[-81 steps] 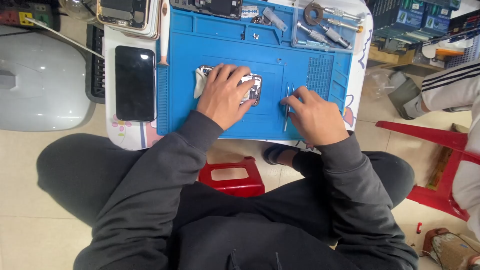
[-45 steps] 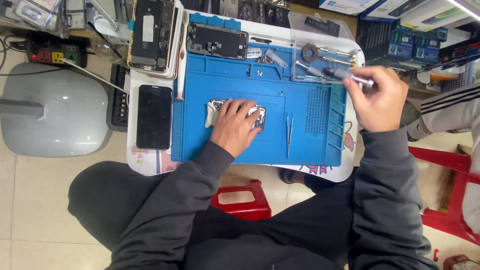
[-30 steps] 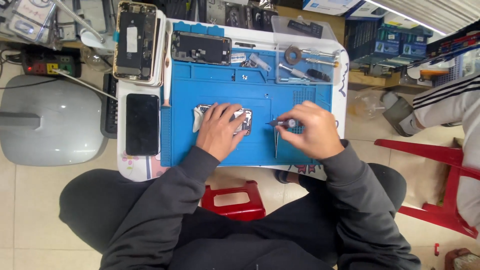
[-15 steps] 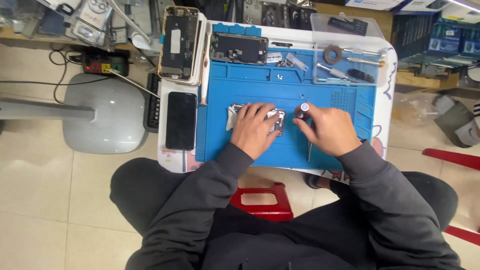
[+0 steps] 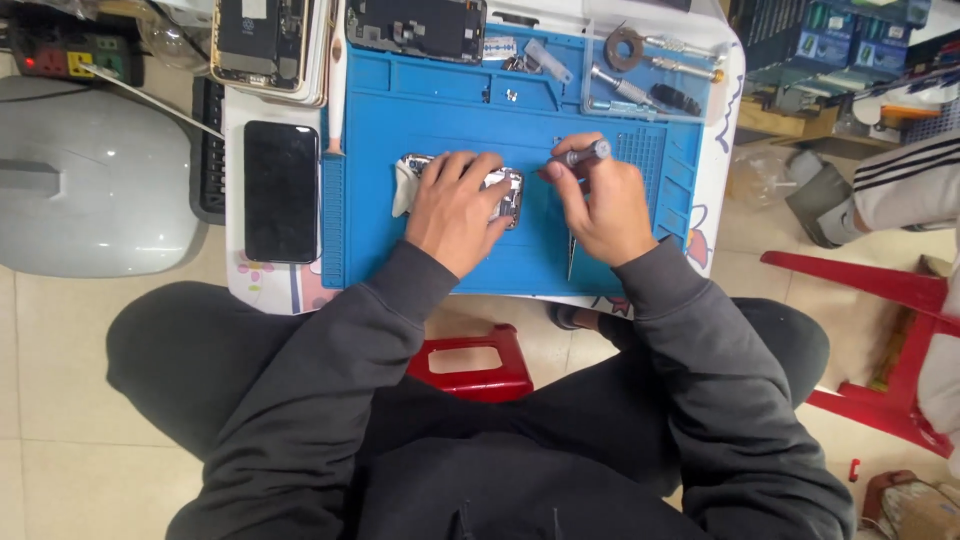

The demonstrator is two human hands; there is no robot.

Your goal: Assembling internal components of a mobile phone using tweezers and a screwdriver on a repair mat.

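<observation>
An opened phone body point(image 5: 507, 192) with silver insides lies on a blue repair mat point(image 5: 420, 120). My left hand point(image 5: 452, 207) lies flat over it and holds it down, so most of it is hidden. My right hand point(image 5: 607, 200) grips a small grey screwdriver point(image 5: 577, 157), its tip angled left toward the phone's right edge. A pair of tweezers point(image 5: 571, 256) lies on the mat under my right wrist.
A black phone point(image 5: 282, 190) lies face up left of the mat. Two opened phones point(image 5: 262, 30) point(image 5: 415, 25) and several metal tools point(image 5: 650, 70) sit along the far edge. A red stool point(image 5: 470, 358) stands below me, another red stool point(image 5: 885, 330) at right, near a second person's leg point(image 5: 900, 185).
My right hand reached to the tools at the far right, came back with the screwdriver and now holds it at the phone's right edge. My left hand stayed on the phone.
</observation>
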